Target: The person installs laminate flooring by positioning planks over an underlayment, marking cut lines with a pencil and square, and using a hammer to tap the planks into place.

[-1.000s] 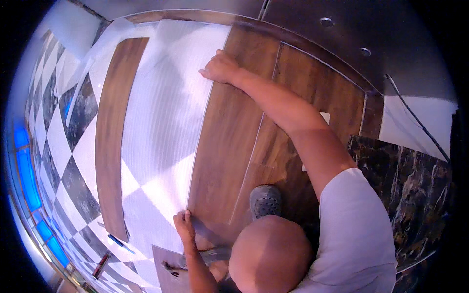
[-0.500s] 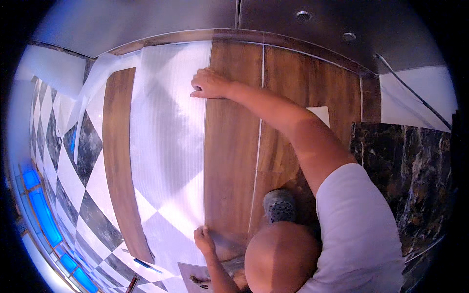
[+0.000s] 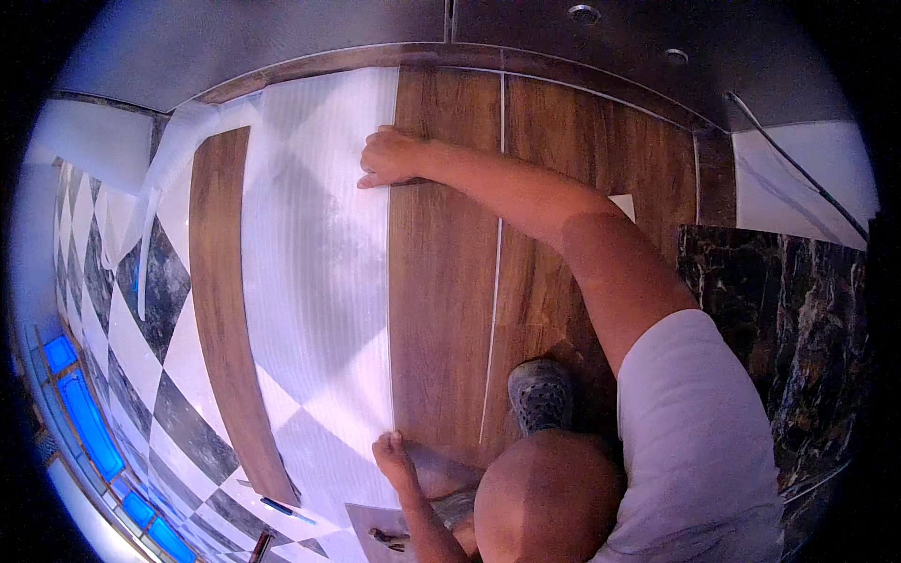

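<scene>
Head view. Hands, two, bare, both of one person.

Right hand [image 3: 389, 155], one: at the far part of the left long edge of the brown wood-look plank [image 3: 441, 291], fingers curled together; whether clamped on that edge or only resting on it, cannot tell. Left hand [image 3: 391, 455], one: curled at the near part of the same edge, fingers together; grip likewise cannot be told.

Plank at the hands, one: lying flat between the pale ridged sheet [image 3: 319, 235] on its left and the brown plank flooring [image 3: 601, 141] on its right. Pale seam [image 3: 496, 244] between plank and flooring, one.

Ridged sheet, one: translucent, the chequered floor [image 3: 192, 422] showing through.

Loose brown plank [image 3: 221, 263], one: left of the plank at the hands, across the width of bared sheet.

White piece [image 3: 622, 206], one: on the flooring, partly behind the right forearm.

Grey shoe [image 3: 540, 394], one visible: on the flooring.

Blue slim tool [image 3: 283, 509], one: near the lower end of the loose plank. Grey board [image 3: 361, 521], one: at the lower edge, bearing a small tool [image 3: 389, 540], kind unclear.

Black marbled slab [image 3: 770, 319], one: right side. Dark rod [image 3: 798, 164], one: above the slab, slanting.

Round fittings [image 3: 676, 56], two: upper right, on a dark panel [image 3: 535, 28]. Blue panes [image 3: 91, 427], four: lower left.
</scene>
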### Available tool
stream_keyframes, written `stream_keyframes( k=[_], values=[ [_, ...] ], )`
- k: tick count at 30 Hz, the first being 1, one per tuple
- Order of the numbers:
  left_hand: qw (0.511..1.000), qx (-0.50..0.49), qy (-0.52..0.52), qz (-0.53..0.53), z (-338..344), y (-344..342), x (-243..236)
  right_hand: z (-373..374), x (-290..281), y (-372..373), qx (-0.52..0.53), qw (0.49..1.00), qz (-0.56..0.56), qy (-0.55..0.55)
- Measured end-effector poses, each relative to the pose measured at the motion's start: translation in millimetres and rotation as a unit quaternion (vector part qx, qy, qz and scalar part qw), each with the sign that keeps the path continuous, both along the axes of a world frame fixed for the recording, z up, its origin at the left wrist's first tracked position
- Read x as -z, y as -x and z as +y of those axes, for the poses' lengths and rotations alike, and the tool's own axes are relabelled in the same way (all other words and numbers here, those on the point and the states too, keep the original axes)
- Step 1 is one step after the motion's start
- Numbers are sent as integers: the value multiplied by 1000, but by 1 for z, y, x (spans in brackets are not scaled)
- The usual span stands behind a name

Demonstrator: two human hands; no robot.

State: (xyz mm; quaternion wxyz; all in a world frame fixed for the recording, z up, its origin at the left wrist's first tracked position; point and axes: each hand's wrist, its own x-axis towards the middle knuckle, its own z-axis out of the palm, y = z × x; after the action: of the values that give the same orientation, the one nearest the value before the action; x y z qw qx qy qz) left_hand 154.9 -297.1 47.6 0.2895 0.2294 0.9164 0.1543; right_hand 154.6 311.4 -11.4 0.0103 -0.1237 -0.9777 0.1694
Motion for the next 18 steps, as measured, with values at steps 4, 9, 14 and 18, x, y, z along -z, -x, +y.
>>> stream_keyframes(
  k=[4,9,14,18],
  values=[
    [1000,-3,26,-15,0,3,0,6,0,-4,5,998,13,53],
    [1000,11,22,-8,-3,4,2,15,3,-29,151,975,163,20],
    [999,9,38,-9,-3,4,4,12,4,-48,233,968,64,-74],
    [999,-13,37,-17,-1,6,3,13,-3,-46,225,968,40,-98]
  ],
)
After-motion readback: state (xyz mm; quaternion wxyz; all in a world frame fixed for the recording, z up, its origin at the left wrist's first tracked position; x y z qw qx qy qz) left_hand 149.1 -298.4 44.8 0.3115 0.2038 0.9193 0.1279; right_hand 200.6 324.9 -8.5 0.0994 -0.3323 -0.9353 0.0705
